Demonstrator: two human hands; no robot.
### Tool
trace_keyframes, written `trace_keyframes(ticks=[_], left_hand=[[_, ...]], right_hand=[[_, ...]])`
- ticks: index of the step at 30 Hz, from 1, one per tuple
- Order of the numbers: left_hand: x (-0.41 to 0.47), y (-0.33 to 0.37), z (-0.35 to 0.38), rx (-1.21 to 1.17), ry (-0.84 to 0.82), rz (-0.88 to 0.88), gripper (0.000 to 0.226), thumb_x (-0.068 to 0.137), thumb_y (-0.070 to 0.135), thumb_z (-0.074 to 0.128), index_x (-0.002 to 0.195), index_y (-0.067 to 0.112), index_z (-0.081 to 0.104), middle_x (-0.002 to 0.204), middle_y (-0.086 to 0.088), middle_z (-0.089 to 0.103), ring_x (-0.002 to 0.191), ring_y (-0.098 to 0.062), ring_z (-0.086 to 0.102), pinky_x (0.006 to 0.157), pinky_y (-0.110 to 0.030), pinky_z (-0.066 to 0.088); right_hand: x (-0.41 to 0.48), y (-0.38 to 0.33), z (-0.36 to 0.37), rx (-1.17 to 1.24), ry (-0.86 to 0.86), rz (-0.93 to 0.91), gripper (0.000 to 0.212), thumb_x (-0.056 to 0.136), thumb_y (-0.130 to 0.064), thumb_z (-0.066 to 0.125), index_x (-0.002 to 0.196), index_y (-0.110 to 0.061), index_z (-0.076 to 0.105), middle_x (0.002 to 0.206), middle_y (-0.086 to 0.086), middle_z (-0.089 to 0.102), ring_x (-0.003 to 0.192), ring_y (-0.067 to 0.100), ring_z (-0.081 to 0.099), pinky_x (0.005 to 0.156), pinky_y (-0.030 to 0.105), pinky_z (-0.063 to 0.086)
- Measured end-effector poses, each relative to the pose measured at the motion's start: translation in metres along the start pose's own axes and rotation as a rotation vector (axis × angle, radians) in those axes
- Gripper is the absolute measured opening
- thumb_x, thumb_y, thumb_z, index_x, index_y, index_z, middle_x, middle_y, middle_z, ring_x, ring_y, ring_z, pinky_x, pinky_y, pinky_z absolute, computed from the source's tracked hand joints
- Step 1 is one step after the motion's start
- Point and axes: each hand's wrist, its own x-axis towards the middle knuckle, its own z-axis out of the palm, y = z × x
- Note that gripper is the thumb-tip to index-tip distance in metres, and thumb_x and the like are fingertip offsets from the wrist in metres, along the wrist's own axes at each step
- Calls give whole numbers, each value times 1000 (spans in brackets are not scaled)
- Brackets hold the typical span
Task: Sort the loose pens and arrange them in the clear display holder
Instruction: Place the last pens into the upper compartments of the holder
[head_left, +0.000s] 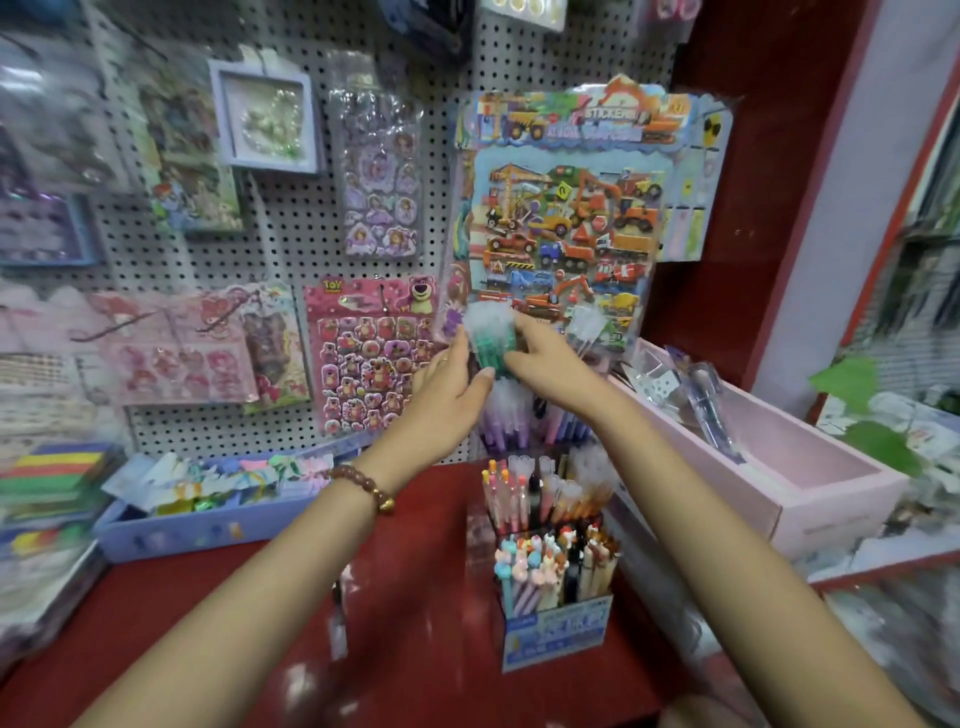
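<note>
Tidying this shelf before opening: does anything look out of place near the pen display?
Yes. One bluish pen lies slanted in the pink box, to the right of the display holder and apart from the pens standing there. A small blurred item also lies loose on the red counter.

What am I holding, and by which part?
A bundle of green pens, gripped round its barrels by left hand and right hand, below the fluffy tops.

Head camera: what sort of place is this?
Probably a stationery shop: packaged sticker sheets hang on a white pegboard, and a blue cardboard box packed with cartoon-topped pens stands on the red counter.
</note>
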Motion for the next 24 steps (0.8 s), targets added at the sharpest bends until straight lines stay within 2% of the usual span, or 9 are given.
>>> trace_keyframes(ticks=[4,6,8,10,12,14,16,18,24], left_hand=[[1,3,3,2,-5,-1,60,100,30,37,150,9,13,147,-12,33,139,-28,23,114,-39,16],[1,2,1,36,-2,-8,61,99,32,37,150,10,12,148,-11,33,139,-27,23,114,-41,16],[-4,1,-3,62,-12,-28,64,100,33,36,151,11,5,152,-10,27,142,-24,18,115,-41,13],[-18,5,-13,99,-10,-7,65,100,34,35,151,13,0,156,-7,17,144,-20,10,116,-37,7],[-35,9,-26,144,40,92,63,100,33,36,151,16,5,156,-2,15,143,-16,9,114,-33,6],[-53,12,-44,159,91,206,53,99,32,41,147,20,23,150,3,30,138,-11,23,112,-29,17],[-69,8,-57,100,75,256,40,97,28,49,135,21,43,132,7,49,119,-2,42,97,-15,32],[-83,-8,-62,27,0,229,27,94,21,55,121,18,57,113,9,60,102,0,53,86,-8,39],[-154,-100,-34,14,-215,-55,17,87,8,64,100,19,67,97,3,67,91,-14,62,87,-36,49]], right_hand=[[-1,-3,-6,57,-64,41,36,86,13,41,94,-19,54,67,-9,48,46,-4,44,47,13,33],[1,-3,-9,23,-82,83,35,88,9,41,116,-10,53,83,-3,53,56,5,44,50,18,36],[-1,-1,-10,-58,-11,136,53,90,5,42,142,-1,33,115,6,49,65,6,42,53,18,36],[-11,-2,-10,-138,144,95,60,89,4,42,147,-7,27,135,8,40,66,2,42,57,11,35],[-32,-10,-6,-42,305,-18,50,88,5,42,136,-10,42,128,5,48,75,9,52,66,5,37],[-57,-18,4,208,335,-99,31,87,1,42,111,-13,57,106,-2,59,80,8,56,74,11,40],[-82,-25,19,382,288,-121,21,87,-9,42,91,-18,60,85,-7,62,68,5,51,67,15,41],[-103,-28,39,455,228,-100,20,87,-12,43,84,-21,61,76,-10,63,63,8,48,61,15,40],[-169,-10,122,628,-39,72,16,85,-4,48,84,-16,58,75,-6,62,63,-6,56,61,9,39]])
